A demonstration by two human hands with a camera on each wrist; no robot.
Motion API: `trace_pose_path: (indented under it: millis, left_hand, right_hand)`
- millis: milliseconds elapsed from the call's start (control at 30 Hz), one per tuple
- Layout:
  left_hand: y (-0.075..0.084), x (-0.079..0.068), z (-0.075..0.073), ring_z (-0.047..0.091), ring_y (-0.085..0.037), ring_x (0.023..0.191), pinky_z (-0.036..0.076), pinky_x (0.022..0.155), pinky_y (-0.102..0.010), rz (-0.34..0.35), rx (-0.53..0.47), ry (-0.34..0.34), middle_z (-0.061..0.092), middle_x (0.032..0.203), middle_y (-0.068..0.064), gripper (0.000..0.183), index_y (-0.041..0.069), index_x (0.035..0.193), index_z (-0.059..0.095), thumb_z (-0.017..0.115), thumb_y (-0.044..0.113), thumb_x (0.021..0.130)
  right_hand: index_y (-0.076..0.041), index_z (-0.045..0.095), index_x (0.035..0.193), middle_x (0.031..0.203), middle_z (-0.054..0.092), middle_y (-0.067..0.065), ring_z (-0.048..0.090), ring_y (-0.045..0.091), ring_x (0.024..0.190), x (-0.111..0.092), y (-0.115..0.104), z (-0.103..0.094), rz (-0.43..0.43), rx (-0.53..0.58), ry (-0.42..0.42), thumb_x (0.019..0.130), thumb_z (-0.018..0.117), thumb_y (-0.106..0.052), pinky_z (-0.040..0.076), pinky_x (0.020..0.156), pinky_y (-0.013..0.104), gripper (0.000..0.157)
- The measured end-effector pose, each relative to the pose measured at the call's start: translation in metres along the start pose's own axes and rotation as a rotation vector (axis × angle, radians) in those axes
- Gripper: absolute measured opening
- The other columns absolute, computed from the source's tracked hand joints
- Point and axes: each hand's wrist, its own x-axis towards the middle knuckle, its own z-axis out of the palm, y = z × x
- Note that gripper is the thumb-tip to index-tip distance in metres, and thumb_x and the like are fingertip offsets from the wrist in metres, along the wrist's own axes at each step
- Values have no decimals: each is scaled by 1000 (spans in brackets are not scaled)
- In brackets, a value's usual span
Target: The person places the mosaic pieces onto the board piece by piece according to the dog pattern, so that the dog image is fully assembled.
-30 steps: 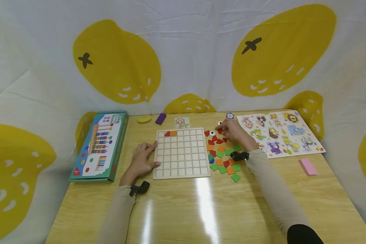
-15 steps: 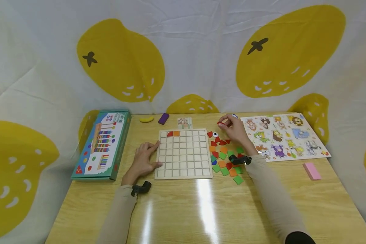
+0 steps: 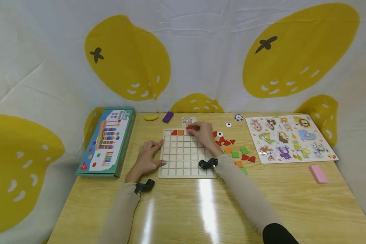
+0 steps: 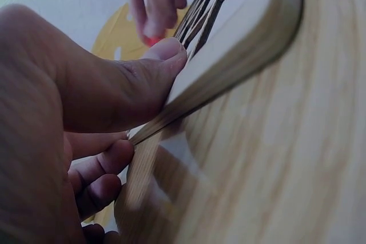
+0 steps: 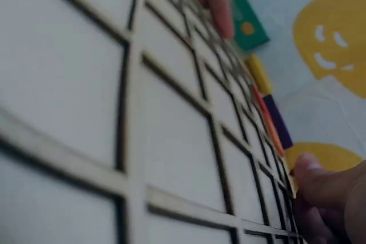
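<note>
A pale wooden grid board point(image 3: 183, 158) lies in the middle of the table. Along its left edge rests my left hand point(image 3: 146, 158), thumb and index finger spread apart and touching the rim; the thumb point(image 4: 134, 87) shows close up in the left wrist view. Over the board's top row, my right hand point(image 3: 203, 135) pinches a small red tile point(image 3: 189, 128), its shape mostly hidden by the fingers. A red curved tile point(image 3: 174, 133) and an orange square tile point(image 3: 180, 132) sit side by side in that row, to the left of the right fingertips.
Right of the board lie loose tiles, including a green one point(image 3: 244, 150), and white discs with black dots point(image 3: 228, 124). Behind it is a patterned card point(image 3: 187, 120). A boxed game point(image 3: 106, 142) stands left; an animal puzzle board point(image 3: 289, 137) and pink block point(image 3: 318, 174) lie right.
My right hand has lifted a red tile from the loose pieces and carried it left to the board's top row. The left hand has stayed at the board's left edge.
</note>
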Motion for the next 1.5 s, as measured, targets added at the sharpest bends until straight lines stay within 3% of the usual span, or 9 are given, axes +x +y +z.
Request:
trace_pose_path:
  millis: [167, 400, 667, 767, 900, 1000, 1100, 1300, 1500]
  left_hand:
    - [4, 5, 1, 39, -26, 105, 26, 93, -45, 8, 12, -19, 48, 117, -10, 91, 16, 154, 36, 79, 41, 77]
    - [6, 7, -2, 40, -27, 105, 27, 90, -46, 12, 12, -4, 48, 118, -11, 91, 14, 153, 38, 80, 39, 76]
    - [6, 6, 3, 40, -27, 105, 27, 91, -47, 10, 10, -4, 49, 118, -11, 91, 14, 153, 38, 79, 40, 77]
    - [4, 3, 5, 40, -27, 105, 27, 92, -48, 13, 4, -13, 49, 119, -11, 92, 14, 154, 37, 79, 42, 77]
    - [2, 1, 5, 40, -29, 107, 27, 95, -49, 12, -2, -14, 49, 120, -12, 93, 14, 154, 35, 79, 42, 78]
    - [0, 0, 2, 41, -30, 108, 27, 96, -50, 6, 3, -12, 49, 121, -13, 93, 14, 154, 35, 80, 42, 77]
    - [-1, -2, -1, 41, -31, 108, 26, 94, -49, 5, 13, -6, 49, 120, -13, 93, 14, 154, 36, 79, 43, 77]
    - [-3, -4, -3, 41, -31, 107, 26, 92, -49, 13, 23, 7, 49, 120, -14, 92, 13, 153, 37, 79, 42, 77]
    - [-2, -1, 1, 40, -31, 107, 25, 91, -48, 30, 19, -2, 49, 120, -14, 92, 14, 154, 36, 78, 45, 78]
  right_hand:
    - [-8, 79, 96, 86, 75, 4, 68, 16, 74, -2, -5, 2, 4, -129, -27, 78, 85, -24, 53, 68, 32, 25]
    - [-9, 78, 102, 93, 74, 5, 63, 16, 76, -3, -4, -4, -17, -102, -67, 81, 83, -24, 50, 67, 31, 26]
    - [-10, 79, 102, 91, 66, 6, 58, 18, 79, -5, -1, -8, -63, -150, -102, 84, 79, -22, 46, 69, 33, 22]
    - [-9, 77, 109, 97, 67, 9, 62, 19, 81, -10, 1, -22, -77, -120, -107, 84, 79, -21, 51, 70, 35, 28]
    - [-7, 75, 114, 107, 69, 13, 66, 23, 84, -22, 6, -69, -59, -113, -130, 86, 77, -21, 54, 68, 39, 32]
    - [-5, 74, 113, 105, 71, 15, 66, 26, 85, -31, 15, -106, -35, -175, -171, 87, 76, -19, 54, 70, 42, 29]
    - [-4, 75, 111, 99, 71, 13, 66, 25, 84, -38, 28, -125, -4, -256, -201, 87, 76, -19, 53, 74, 43, 28]
    - [-4, 73, 112, 96, 70, 10, 65, 23, 84, -47, 45, -124, 31, -289, -231, 84, 79, -22, 52, 77, 41, 34]
    - [-6, 74, 106, 91, 69, 7, 63, 19, 79, -52, 52, -117, 77, -275, -184, 85, 78, -24, 50, 73, 35, 28]
